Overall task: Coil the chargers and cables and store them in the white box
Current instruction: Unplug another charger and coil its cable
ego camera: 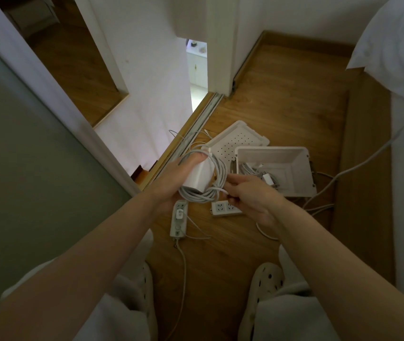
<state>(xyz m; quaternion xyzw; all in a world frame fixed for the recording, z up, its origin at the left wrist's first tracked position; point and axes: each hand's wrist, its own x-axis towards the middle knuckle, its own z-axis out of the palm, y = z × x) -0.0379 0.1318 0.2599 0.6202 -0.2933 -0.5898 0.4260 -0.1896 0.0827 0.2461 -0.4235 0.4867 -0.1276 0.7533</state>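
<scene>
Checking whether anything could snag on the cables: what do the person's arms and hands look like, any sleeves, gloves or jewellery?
Both forearms are bare right to the frame's edge, with no sleeves in view. The left hand and right hand wear no gloves, and no watch, bracelet or ring shows. Below are light trousers and white perforated clogs.
</scene>
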